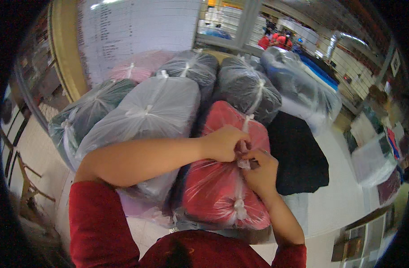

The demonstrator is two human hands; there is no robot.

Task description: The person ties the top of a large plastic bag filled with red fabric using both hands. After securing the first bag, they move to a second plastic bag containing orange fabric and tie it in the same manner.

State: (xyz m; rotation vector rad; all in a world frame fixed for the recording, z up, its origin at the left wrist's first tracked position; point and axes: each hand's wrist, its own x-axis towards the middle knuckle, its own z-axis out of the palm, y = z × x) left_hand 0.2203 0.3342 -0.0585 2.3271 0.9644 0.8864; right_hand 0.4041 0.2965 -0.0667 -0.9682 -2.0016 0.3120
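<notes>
A clear plastic bag packed with red fabric [211, 191] lies lengthwise before me, with knots in its plastic near both ends. At its middle, my left hand [226, 144] pinches gathered plastic between closed fingers. My right hand [261, 167] meets it from the other side, its fingers closed on the same twist of plastic [244, 163]. The fingertips overlap, so the exact shape of the twist is hidden. A folded black cloth [298, 154] lies just right of the red bag.
Left of the red bag sits a large grey-filled bag [147, 114], with a dark green one [94, 100] beyond. More knotted bags [248, 83] line the back, below a written board [141, 30] and window bars. The white table [338, 194] extends right. People in red are far behind.
</notes>
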